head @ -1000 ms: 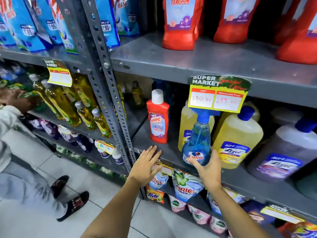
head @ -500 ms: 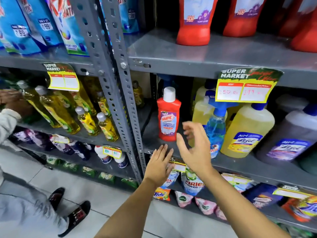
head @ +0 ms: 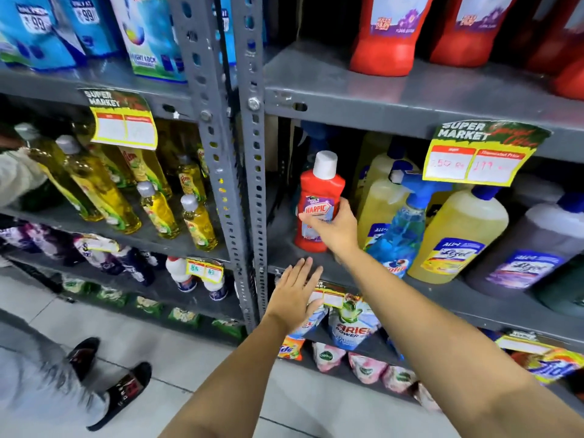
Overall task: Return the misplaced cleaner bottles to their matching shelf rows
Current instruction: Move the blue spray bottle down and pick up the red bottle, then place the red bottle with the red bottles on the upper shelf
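grey metal shelving fills the scene, with a perforated upright (head: 249, 191) between two bays and pale floor tiles below. on the middle shelf (head: 442, 289) of the right bay stands the small red harpic bottle (head: 319, 200), upright at the left end, just beside the yellow lizol jugs (head: 458, 235) and a blue spray bottle (head: 401, 235). it looks misplaced there; the big red bottles (head: 382, 36) on the shelf above seem its likelier match.

the right hand (head: 336, 227) has its fingers curled round the harpic bottle's right side at label height, thumb across the front. whether the grip is firm or the base has left the shelf, i cannot tell. the left hand (head: 294, 297) is flat and spread, fingers apart, holding nothing, resting near the shelf's front edge over a small price tag (head: 328, 297).

risks from here: the grip sits on one side only, so a quick lift could tip or drop the bottle. the spray bottle is close at the right, and the forearm could knock it on the way out. the shelf above overhangs, so a straight lift could strike the white cap against it.

hidden: the far fingers behind the bottle, the bottle's base, and the tops of the upper red bottles, cut off by the frame. another person at the far left is mostly out of view.
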Demonstrator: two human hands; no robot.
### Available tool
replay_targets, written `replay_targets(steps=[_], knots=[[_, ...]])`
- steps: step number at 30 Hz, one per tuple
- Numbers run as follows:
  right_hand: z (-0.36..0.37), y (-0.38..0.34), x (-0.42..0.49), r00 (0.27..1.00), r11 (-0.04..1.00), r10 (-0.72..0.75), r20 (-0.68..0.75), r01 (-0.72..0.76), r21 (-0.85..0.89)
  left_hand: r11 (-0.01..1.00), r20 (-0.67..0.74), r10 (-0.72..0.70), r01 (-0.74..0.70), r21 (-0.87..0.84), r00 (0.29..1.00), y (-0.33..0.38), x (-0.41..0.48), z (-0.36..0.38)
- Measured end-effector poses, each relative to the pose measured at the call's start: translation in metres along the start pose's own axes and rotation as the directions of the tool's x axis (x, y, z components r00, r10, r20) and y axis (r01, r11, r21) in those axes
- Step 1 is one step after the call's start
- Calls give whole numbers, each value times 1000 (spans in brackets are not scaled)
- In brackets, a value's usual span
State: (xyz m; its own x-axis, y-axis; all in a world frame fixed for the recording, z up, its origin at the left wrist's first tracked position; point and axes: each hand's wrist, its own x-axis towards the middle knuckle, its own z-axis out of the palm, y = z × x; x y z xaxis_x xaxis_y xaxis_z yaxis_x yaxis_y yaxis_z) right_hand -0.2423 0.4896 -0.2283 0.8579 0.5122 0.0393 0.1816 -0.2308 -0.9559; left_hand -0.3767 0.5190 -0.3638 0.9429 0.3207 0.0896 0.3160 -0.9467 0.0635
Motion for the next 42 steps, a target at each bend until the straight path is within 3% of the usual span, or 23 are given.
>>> replay_targets(steps=[6, 14, 17, 19, 21, 23, 26, 28, 30, 34, 39, 42], knots=[[-8, 2, 12, 999, 988, -35, 10, 36, -148, 1000, 61, -8, 6, 29, 998, 3, -4, -10], [-59, -45, -39, 966, 962, -225, 130, 241, -129, 999, 153, 14, -19, 33, 988, 2, -6, -32], [-97, -94, -63, 915, 918, -384, 125, 392, -50, 998, 47, 63, -64, 11, 997, 1, -2, -72], [-124, -136, -75, 873, 879, -476, 104, 477, 14, 995, -129, 95, -94, 9, 987, -1, 2, -114], [-153, -179, -82, 832, 832, -553, 47, 547, 95, 991, -380, 131, -127, 35, 916, -4, 6, -165], [-181, -217, -84, 784, 768, -621, -23, 614, 180, 986, -589, 154, -165, 35, 793, -6, 11, -218], [-218, -267, -80, 721, 699, -686, -99, 691, 184, 967, -765, 211, -247, 70, 608, -3, 21, -283], [-237, -291, -67, 714, 700, -686, -137, 700, 143, 954, -806, 263, -268, 136, 530, 3, 33, -311], [-252, -306, -46, 728, 724, -671, -136, 684, 90, 947, -782, 305, -259, 189, 543, 12, 46, -325], [-260, -314, -3, 806, 813, -575, -140, 582, 14, 951, -691, 310, -203, 236, 653, 22, 70, -325], [-259, -296, 38, 892, 898, -441, -101, 438, -49, 944, -815, 325, -107, 313, 479, 20, 87, -311], [-260, -283, 54, 903, 911, -412, -123, 404, -85, 937, -840, 339, -78, 339, 424, 20, 92, -307]])
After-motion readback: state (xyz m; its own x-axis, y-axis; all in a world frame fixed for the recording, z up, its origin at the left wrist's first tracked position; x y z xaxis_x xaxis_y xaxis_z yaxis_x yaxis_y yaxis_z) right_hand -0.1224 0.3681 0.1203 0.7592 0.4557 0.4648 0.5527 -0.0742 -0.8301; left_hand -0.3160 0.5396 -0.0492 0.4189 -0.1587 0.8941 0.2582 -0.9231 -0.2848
